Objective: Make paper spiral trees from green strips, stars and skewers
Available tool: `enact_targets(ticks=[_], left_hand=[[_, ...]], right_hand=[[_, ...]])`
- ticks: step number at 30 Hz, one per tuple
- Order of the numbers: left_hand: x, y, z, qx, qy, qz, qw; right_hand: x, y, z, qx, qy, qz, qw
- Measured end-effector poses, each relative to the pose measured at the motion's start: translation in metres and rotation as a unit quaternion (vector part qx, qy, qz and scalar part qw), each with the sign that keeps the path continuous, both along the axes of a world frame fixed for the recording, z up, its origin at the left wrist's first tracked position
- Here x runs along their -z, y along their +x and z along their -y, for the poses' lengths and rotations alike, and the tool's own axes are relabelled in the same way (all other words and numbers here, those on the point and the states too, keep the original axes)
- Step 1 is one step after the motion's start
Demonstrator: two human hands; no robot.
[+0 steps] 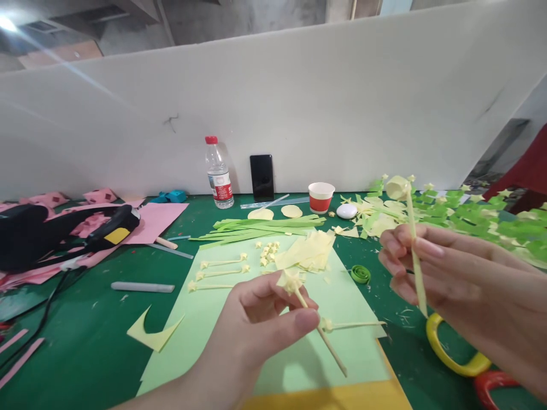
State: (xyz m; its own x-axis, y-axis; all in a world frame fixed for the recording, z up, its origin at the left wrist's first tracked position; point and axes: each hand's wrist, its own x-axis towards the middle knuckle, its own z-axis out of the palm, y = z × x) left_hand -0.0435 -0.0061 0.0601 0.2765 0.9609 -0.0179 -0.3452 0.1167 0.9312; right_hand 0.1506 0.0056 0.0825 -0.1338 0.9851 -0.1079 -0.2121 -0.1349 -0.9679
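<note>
Left hand (252, 333) at six o'clock pinches a star-topped stem (331, 348) over pale-green paper (171, 348) on the tabletop (94, 341); right hand (470, 267), apart at three o'clock, pinches a curled strip (411, 213) that might unroll if that grip slackened.

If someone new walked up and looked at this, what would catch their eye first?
Probably the two hands up front: the left hand holds a thin stick topped with a pale yellow star, and the right hand a pale strip with a rolled piece at its top. Next, perhaps, the spread of green and pale yellow paper pieces at the far right, and the red-capped bottle by the white wall.
</note>
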Motion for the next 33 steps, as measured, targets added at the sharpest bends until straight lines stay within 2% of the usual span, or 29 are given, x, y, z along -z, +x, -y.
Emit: enact_targets(ticks=[4, 11, 17, 25, 27, 30, 33], left_hand=[[-0.002, 0.001, 0.002, -0.003, 0.006, -0.007, 1.0], [0.0, 0.0, 0.001, 0.045, 0.004, -0.009, 0.999], [0.003, 0.001, 0.0, 0.049, 0.015, -0.009, 0.999], [-0.002, 0.002, -0.002, -0.016, 0.039, -0.042, 0.998], [-0.003, 0.002, -0.001, -0.01, 0.037, -0.042, 0.998], [-0.003, 0.001, 0.0, 0.012, 0.051, -0.035, 0.998], [-0.002, 0.001, -0.001, 0.041, 0.068, -0.034, 0.996]], right_hand=[[0.002, -0.002, 0.001, -0.027, -0.012, 0.018, 0.999], [0.01, -0.015, 0.003, -0.032, -0.003, 0.108, 0.994], [0.012, -0.016, 0.006, -0.071, -0.002, 0.105, 0.992], [0.009, -0.016, 0.007, -0.104, -0.018, 0.104, 0.989], [0.01, -0.019, 0.008, -0.091, -0.02, 0.133, 0.987], [0.012, -0.023, 0.011, -0.037, -0.012, 0.184, 0.982], [0.015, -0.025, 0.015, -0.009, 0.003, 0.193, 0.981]])
